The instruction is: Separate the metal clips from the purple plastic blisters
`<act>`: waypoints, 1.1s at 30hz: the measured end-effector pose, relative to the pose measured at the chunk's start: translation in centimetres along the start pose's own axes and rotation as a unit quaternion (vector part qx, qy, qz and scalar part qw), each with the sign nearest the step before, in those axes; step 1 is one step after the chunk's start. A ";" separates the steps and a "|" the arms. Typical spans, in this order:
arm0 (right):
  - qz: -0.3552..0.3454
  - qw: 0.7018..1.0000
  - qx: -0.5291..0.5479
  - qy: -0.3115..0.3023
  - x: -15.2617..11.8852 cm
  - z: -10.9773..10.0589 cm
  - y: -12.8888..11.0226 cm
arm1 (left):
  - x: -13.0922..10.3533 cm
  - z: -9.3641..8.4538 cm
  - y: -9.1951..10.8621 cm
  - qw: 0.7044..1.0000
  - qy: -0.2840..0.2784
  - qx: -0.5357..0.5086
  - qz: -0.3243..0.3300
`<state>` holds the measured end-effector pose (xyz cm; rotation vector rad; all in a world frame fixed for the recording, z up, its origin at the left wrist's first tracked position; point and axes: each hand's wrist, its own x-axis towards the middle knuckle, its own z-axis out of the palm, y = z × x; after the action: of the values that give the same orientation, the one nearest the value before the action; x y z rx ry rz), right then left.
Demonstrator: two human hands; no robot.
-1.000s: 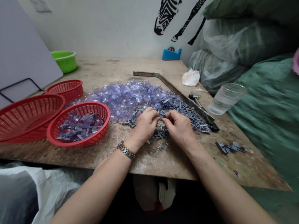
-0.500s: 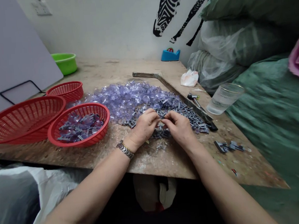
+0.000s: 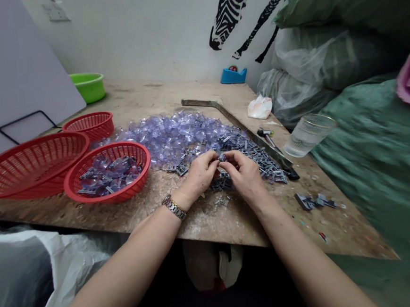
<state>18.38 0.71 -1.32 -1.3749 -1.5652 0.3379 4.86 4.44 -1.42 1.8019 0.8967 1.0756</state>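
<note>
Fingertip to fingertip, my left hand (image 3: 202, 172) and my right hand (image 3: 244, 171) pinch a small purple-grey plastic piece (image 3: 222, 157) between them. Most of that piece is hidden by the fingers. Just behind them spreads a heap of clear purple plastic pieces (image 3: 168, 135). Small grey plastic parts (image 3: 262, 161) lie in a pile around and beyond my right hand, some under both hands. To the left, a red basket (image 3: 143, 176) holds purple pieces with grey parts on them.
A bent metal strip (image 3: 236, 122) borders the pile on the right. Beyond it stand a glass of water (image 3: 305, 136) and green sacks (image 3: 367, 136). Two more red baskets (image 3: 31, 162) and a green basin (image 3: 91, 86) sit left. Loose grey blocks (image 3: 313, 201) lie near the right edge.
The fingertips have parted slightly, and the purple-grey piece now shows between them. Both hands stay in nearly the same spot over the pile.
</note>
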 end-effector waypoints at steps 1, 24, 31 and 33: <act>-0.006 1.000 -0.005 0.003 0.0 0.0 0.0 | 0.0 0.0 0.1 1.000 0.000 0.015 0.004; 0.041 0.990 0.130 -0.038 -0.4 -0.5 -0.3 | -0.2 -1.7 0.3 0.969 -0.166 -0.166 -0.077; 0.003 0.999 0.052 -0.011 -0.4 -0.4 -0.4 | -0.1 -1.5 0.3 0.974 -0.161 -0.148 -0.062; -0.019 0.999 0.029 0.003 -0.4 -0.4 -0.4 | -0.1 -1.3 0.3 0.976 -0.144 -0.152 -0.056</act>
<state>18.42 0.09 -1.01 -1.2977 -1.5631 0.3531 3.64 4.59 -0.83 1.5795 0.6129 0.8048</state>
